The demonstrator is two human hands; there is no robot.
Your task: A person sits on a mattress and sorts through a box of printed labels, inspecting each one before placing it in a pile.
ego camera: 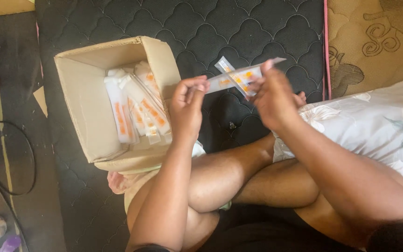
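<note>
Two hands are holding a long, flat clear packet [239,77] with orange markings, raised above a black quilted mat [239,28]. The left hand [186,108] is pinching the packet's near end between thumb and curled fingers, and the right hand [272,98] is gripping the far part with its fingers closed around it. A second packet of the same kind is crossing behind the first at an angle, its end poking out above the right hand; which hand is gripping it cannot be told. The packets are looking thin, see-through and stiff enough to stay straight.

An open cardboard box [82,98] is sitting just left of the left hand, its flap standing up near the wrist. More packets [138,109] with the same orange markings are lying loose inside, leaning against the right wall. The box is resting against the person's crossed legs [239,182].

A flowered pillow [378,126] is lying beside the right forearm, closing in that side. The mat is running open beyond the hands up to the top edge. A black cable [22,158] is looping on the floor, well apart to the left.
</note>
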